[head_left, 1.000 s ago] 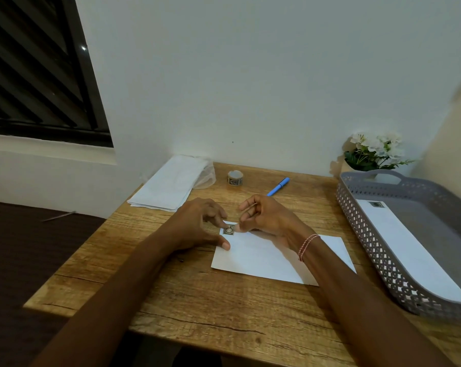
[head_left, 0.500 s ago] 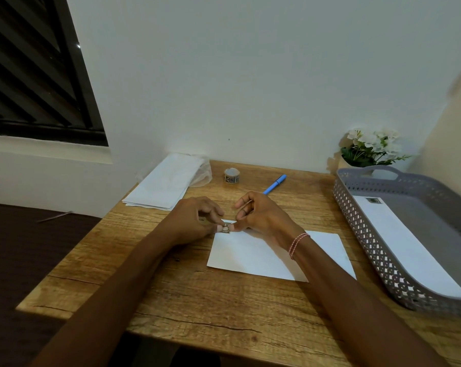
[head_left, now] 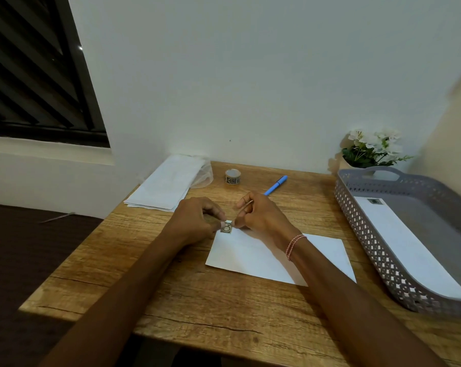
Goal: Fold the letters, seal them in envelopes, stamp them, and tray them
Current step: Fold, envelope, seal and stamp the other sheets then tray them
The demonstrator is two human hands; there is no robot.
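Both hands meet at the far left corner of the white envelope (head_left: 271,258), which lies flat on the wooden table (head_left: 197,300). The left hand (head_left: 194,221) is curled, its fingertips holding the left edge of the small stamp (head_left: 226,228); the right hand (head_left: 261,218), also curled, holds the opposite edge. Stamping looks to be the step in hand, though I cannot tell whether the stamp is fully stuck down yet. Next, I judge, it needs pressing flat and square to the corner, then the envelope goes into the grey tray (head_left: 356,221) on the right, where another stamped envelope (head_left: 409,250) already lies. A stamp roll (head_left: 232,176) stands near the back.
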